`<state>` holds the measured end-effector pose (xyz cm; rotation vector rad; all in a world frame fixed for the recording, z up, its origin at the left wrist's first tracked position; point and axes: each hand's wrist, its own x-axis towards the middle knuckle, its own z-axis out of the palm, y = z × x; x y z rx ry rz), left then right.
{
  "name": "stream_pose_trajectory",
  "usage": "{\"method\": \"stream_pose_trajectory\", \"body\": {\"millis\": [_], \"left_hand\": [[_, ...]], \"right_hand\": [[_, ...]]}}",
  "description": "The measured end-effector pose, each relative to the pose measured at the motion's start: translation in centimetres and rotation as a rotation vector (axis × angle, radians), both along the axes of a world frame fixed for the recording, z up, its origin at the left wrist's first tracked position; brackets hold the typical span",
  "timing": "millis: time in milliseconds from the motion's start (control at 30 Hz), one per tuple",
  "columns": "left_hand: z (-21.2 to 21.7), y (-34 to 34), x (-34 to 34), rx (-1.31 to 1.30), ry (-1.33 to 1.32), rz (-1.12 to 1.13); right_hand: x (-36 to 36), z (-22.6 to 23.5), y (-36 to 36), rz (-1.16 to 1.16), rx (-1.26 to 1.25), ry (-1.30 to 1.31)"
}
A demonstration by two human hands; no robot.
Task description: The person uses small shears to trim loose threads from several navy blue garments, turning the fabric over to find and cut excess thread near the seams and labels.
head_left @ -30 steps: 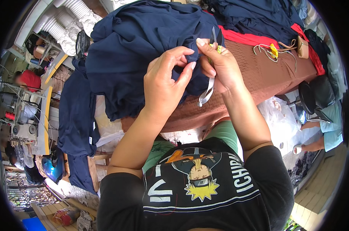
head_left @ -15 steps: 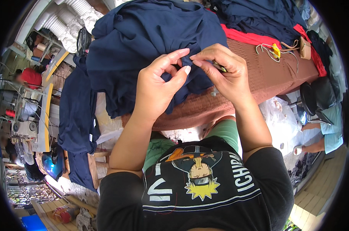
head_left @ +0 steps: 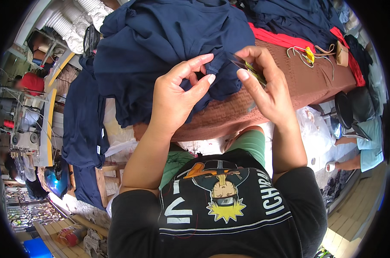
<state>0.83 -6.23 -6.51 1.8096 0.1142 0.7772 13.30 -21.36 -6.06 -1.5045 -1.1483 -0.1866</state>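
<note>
A large navy garment (head_left: 147,51) lies bunched over the brown-covered table in front of me. Between thumb and forefinger, my left hand (head_left: 175,94) pinches a small folded edge or corner of it. Just to the right, my right hand (head_left: 272,92) is closed around small thread snips (head_left: 256,72) with yellow on the handle. Their thin blades point left toward the pinched fabric, a short gap away. The thumb of that hand is raised off the cloth. Part of the snips is hidden by my fingers and slightly blurred.
The table's brown quilted cover (head_left: 289,73) carries a red cloth strip (head_left: 285,36), another navy pile (head_left: 289,17), and a yellow item (head_left: 309,56) with cords. Another navy garment (head_left: 83,124) hangs at left, near a sewing machine (head_left: 25,138). A person's leg (head_left: 347,163) shows at right.
My right hand has drawn back from the fabric, opening its pinch and bringing the snips' blades into view. My left hand keeps its hold, and the garment has shifted slightly.
</note>
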Motion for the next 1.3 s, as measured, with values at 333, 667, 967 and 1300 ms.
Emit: {"method": "stream_pose_trajectory", "body": {"millis": [333,667,967,1300], "left_hand": [[0.1,-0.3,-0.1,0.213,-0.021,0.061],[0.4,0.4,-1.0,0.297,0.083,0.029],[11.2,3.4,2.3,0.473,0.236,-0.461],[13.6,12.3,9.6,0.663,0.136,0.161]], "right_hand": [[0.3,-0.1,1.3,-0.053,0.018,-0.393],[0.8,0.2,0.6,-0.145,0.136,-0.133],[4.3,-2.0,0.0,-0.115,0.27,0.367],[6.8,-4.4,0.5,-0.092,0.064,0.451]]}}
